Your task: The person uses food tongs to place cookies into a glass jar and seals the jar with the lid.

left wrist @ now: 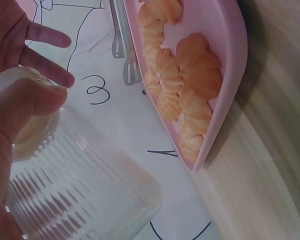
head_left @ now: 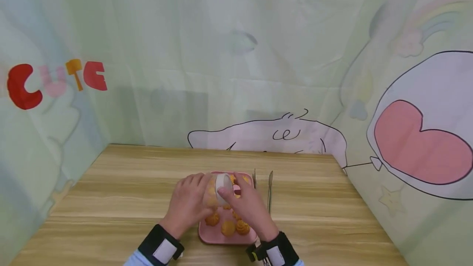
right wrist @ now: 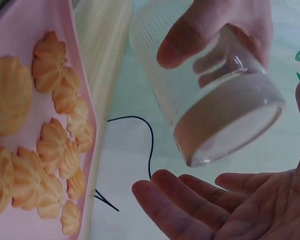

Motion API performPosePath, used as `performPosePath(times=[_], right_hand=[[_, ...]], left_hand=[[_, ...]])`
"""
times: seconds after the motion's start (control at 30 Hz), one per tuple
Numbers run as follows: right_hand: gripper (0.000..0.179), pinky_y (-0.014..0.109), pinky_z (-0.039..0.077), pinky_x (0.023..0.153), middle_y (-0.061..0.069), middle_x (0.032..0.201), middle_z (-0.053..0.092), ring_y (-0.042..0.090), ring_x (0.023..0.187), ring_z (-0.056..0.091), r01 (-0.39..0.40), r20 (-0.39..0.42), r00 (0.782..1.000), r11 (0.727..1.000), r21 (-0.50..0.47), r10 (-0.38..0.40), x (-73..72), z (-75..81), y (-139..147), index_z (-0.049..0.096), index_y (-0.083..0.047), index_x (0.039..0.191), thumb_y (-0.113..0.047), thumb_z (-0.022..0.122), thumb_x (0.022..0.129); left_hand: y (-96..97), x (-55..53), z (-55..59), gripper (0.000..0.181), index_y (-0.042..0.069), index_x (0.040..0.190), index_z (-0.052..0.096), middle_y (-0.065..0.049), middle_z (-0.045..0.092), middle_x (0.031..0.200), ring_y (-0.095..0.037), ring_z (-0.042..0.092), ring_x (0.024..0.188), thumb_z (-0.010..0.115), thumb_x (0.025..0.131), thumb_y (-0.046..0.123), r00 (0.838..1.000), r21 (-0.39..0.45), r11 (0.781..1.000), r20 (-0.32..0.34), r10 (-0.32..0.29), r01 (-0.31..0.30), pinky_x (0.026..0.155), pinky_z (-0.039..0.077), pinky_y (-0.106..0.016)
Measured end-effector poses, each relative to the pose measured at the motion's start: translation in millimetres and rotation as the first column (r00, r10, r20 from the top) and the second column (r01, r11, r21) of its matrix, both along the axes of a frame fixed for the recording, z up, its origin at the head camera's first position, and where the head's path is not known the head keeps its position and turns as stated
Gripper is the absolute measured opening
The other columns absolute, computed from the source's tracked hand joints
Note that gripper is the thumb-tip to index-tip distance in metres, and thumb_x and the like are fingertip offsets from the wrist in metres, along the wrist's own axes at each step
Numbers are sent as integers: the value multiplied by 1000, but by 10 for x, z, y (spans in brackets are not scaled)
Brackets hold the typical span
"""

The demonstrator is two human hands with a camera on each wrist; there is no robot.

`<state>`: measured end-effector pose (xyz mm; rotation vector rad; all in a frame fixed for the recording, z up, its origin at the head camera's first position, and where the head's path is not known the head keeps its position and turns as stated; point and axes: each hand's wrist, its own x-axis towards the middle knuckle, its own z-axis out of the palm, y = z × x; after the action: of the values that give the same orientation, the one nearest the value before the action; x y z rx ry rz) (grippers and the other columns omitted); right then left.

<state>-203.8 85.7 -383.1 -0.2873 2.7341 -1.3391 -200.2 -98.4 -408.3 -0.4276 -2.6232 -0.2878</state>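
Note:
My left hand [head_left: 188, 196] grips a clear ribbed jar [left wrist: 90, 190], tilted on its side above the pink tray [head_left: 221, 239]. The jar's whitish, translucent lid-like end [right wrist: 230, 120] points toward my right hand [head_left: 249, 206]. That hand is open beside this end, its fingers [right wrist: 190, 200] spread and apart from the jar in the right wrist view. Golden swirled cookies [right wrist: 10, 95] lie on the tray below, several of them partly hidden by my hands in the head view.
Two slim metal utensils [head_left: 270, 192] lie to the right of the tray on the wooden table [head_left: 122, 200]. A printed cloth backdrop [head_left: 148, 73] rises behind the table and along both its sides.

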Motion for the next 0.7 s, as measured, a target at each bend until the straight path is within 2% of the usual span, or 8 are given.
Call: performPosePath(times=[0.2, 0.37, 0.5, 0.7], right_hand=[[81, 30, 54, 70, 12, 129, 56, 23, 102, 61, -12, -29, 1000, 1000, -14, 12, -3, -35, -42, 38, -11, 142, -65, 50, 84], [75, 26, 50, 61, 9, 116, 60, 17, 90, 59, -28, -39, 999, 999, -30, 27, -15, -40, -54, 43, -9, 138, -61, 51, 85], [74, 26, 49, 63, 8, 114, 60, 16, 88, 57, -37, -31, 999, 999, -27, 37, -22, -40, -57, 43, -8, 138, -60, 50, 87], [68, 28, 49, 67, 8, 119, 59, 19, 94, 56, -69, -34, 997, 997, -29, 68, -24, -53, -39, 44, -12, 138, -59, 48, 88]], left_hand=[[44, -1, -45, 86, 17, 130, 46, -8, 60, 117, -28, 57, 110, 81, 60, 52, 1000, 6, 1000, -17, -16, 17, 98, 44, -49], [53, -2, -73, 89, 17, 131, 44, -7, 58, 118, -26, 57, 109, 83, 58, 50, 999, 53, 998, 7, -41, 41, 96, 47, -46], [58, -7, -84, 89, 17, 130, 44, -7, 59, 122, -27, 57, 112, 85, 57, 47, 998, 76, 995, 25, -59, 57, 99, 44, -48], [62, 0, -72, 91, 17, 131, 45, -5, 60, 123, -27, 56, 114, 87, 54, 45, 997, 83, 995, 51, -65, 61, 101, 42, -50]])
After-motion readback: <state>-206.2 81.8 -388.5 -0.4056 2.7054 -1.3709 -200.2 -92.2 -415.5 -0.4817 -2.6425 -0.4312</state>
